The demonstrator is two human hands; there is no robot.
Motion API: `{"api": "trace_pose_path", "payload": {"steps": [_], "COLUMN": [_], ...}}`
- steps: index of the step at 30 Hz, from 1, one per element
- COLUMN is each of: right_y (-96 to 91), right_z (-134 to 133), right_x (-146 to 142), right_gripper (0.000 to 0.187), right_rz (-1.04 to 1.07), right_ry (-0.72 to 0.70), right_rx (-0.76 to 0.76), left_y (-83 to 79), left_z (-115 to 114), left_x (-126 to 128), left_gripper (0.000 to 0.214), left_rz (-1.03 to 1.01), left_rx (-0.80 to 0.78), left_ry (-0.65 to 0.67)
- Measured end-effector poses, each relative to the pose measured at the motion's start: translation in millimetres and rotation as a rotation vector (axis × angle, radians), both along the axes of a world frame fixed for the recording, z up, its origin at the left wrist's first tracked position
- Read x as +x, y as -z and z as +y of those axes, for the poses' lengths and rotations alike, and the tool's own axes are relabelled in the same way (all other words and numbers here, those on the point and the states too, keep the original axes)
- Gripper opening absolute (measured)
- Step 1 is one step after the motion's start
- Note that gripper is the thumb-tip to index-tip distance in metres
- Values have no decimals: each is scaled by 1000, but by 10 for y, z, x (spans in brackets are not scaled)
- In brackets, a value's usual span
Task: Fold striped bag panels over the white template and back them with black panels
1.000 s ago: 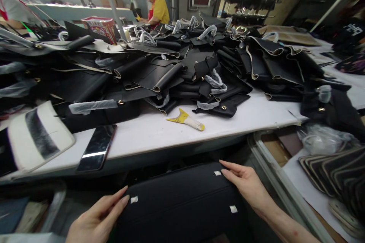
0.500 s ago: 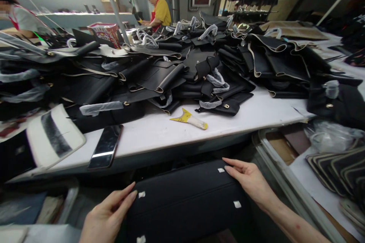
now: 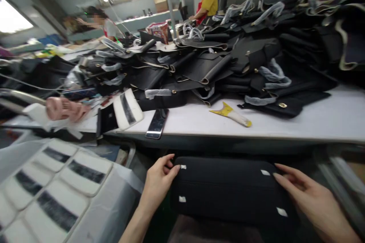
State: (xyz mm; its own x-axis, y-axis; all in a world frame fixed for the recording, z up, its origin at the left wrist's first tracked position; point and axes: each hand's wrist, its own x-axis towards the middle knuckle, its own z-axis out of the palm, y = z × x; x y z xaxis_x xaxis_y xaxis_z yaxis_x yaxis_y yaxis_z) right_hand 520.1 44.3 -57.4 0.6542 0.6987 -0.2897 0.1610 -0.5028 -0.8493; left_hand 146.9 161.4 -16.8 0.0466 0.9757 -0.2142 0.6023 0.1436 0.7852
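A black rounded panel (image 3: 228,190) with small white tabs near its corners is held in front of me, below the table's edge. Thumb and fingers of my left hand (image 3: 161,178) pinch its upper left corner. At the upper right corner, my right hand (image 3: 305,190) grips it the same way. Beyond it on the white table lie a phone (image 3: 157,123) and a yellow and white fishtail-shaped piece (image 3: 232,114). Black bag pieces (image 3: 208,64) with wrapped handles are heaped behind these.
White panels with black strips (image 3: 85,171) lie on a plastic-covered stack at the left. A pink fan (image 3: 64,109) stands on the table's left end. Two people work beyond the heap, one in a yellow top (image 3: 210,0). A blurred rail (image 3: 342,182) is at the right.
My view has swung left, bringing the fan and the stacked white panels into sight. Both hands keep their hold on the black panel, which now lies more level.
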Motion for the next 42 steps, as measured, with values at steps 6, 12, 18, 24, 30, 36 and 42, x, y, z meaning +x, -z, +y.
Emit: {"api": "trace_pose_path", "payload": {"steps": [6, 12, 18, 24, 30, 36, 42], "right_y": [-211, -229, -230, 109, 233, 350, 291], "right_z": [-411, -618, -645, -722, -749, -747, -723], "right_x": [-297, -399, -452, -336, -296, -229, -362], "right_gripper": [51, 46, 52, 43, 39, 37, 35], "right_rz": [271, 391, 449, 387, 348, 344, 244], "right_ry": [98, 153, 271, 280, 303, 310, 286], "right_rx": [-17, 75, 70, 95, 100, 107, 137], "left_y": [98, 46, 61, 164, 198, 204, 222], "left_z": [-313, -571, -657, -659, -668, -654, -645], "left_x": [-201, -222, -195, -248, -242, -253, -273], "left_gripper": [61, 54, 45, 42, 44, 44, 44], "left_rz": [-140, -181, -316, -393, -414, -385, -388], "left_rx": [-280, -317, -351, -333, -312, -291, -301], "left_ry": [-122, -87, -98, -124, -120, -94, -55]}}
